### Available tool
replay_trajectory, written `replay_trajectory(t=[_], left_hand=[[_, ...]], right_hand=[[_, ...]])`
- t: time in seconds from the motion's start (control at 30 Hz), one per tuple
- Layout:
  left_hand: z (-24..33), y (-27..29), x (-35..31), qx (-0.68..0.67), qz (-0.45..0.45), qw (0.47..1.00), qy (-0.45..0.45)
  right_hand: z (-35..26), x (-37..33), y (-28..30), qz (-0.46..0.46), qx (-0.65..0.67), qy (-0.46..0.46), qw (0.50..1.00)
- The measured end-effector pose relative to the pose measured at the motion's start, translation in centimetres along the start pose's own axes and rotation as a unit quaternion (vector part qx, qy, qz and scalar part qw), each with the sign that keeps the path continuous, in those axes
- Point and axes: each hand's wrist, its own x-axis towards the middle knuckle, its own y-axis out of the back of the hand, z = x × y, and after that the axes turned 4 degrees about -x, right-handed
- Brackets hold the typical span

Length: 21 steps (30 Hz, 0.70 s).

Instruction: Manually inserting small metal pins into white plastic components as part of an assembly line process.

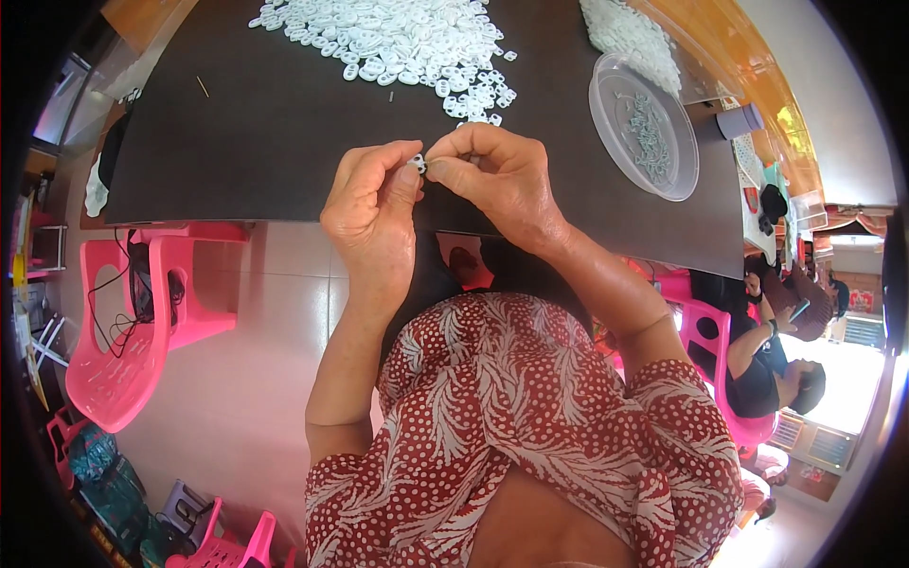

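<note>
A small white piece (pixel 418 165) is pinched between the thumb and fingers of the left hand (pixel 374 213); the right hand's (pixel 507 185) fingers are drawn narrow just beside it, though whether anything is gripped by them cannot be told. Both hands are held above the near edge of the dark, smooth desk (pixel 237 142), with a stretch of its surface seen to the left and another between the right hand and a round, clear plastic tub (pixel 606 133). Thin greenish-grey parts (pixel 649 137) are contained there. Flat, oval, holed white pieces (pixel 398 38) are heaped beyond the hands.
</note>
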Motion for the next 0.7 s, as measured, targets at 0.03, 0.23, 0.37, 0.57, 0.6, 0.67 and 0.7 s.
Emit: replay_trajectory(t=[0.03, 0.23, 0.37, 0.57, 0.6, 0.67, 0.7], left_hand=[[0.0, 0.1, 0.1, 0.0, 0.0, 1.0, 0.0], [0.7, 0.5, 0.4, -0.046, -0.029, 0.997, 0.057], [0.5, 0.4, 0.2, -0.049, -0.029, 0.997, 0.049], [-0.3, -0.5, -0.4, 0.001, -0.003, 1.0, -0.001], [-0.4, -0.6, -0.5, 0.001, 0.004, 1.0, -0.005], [-0.7, -0.4, -0.4, -0.012, 0.008, 1.0, 0.012], [-0.8, -0.3, -0.3, -0.025, 0.012, 0.999, 0.029]], right_hand=[[0.0, 0.0, 0.1, -0.006, 0.001, -0.003, 1.0], [-0.3, 0.0, 0.3, -0.02, 0.004, -0.012, 1.0], [-0.3, -0.1, 0.1, -0.016, 0.003, -0.016, 1.0], [0.3, -0.4, -0.5, 0.018, -0.004, 0.021, 1.0], [0.5, -0.3, -0.6, 0.018, -0.004, 0.021, 1.0], [0.9, 0.0, -0.8, 0.015, -0.02, 0.033, 0.999], [1.0, 0.1, -0.9, 0.015, -0.02, 0.034, 0.999]])
